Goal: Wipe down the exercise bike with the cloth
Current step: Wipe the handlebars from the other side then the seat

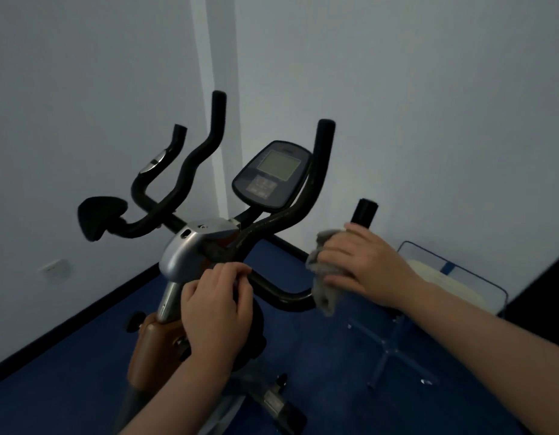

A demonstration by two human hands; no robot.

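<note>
Your right hand (pixel 362 265) clamps the grey cloth (pixel 326 274) around the handlebar grip (pixel 362 211); your left hand (pixel 218 309) curls around the lower bar (pixel 278 293). The cloth's loose tail could slip free.

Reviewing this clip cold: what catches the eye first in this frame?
The black handlebars of the exercise bike fill the centre, with its grey console between them. The right hand grips a grey cloth around the near right grip, while the left hand holds the bar near the stem.

A wire-framed chair (pixel 453 277) (pale cushion on it) stands on blue carpet (pixel 68 387) beside white walls (pixel 428 105).
</note>
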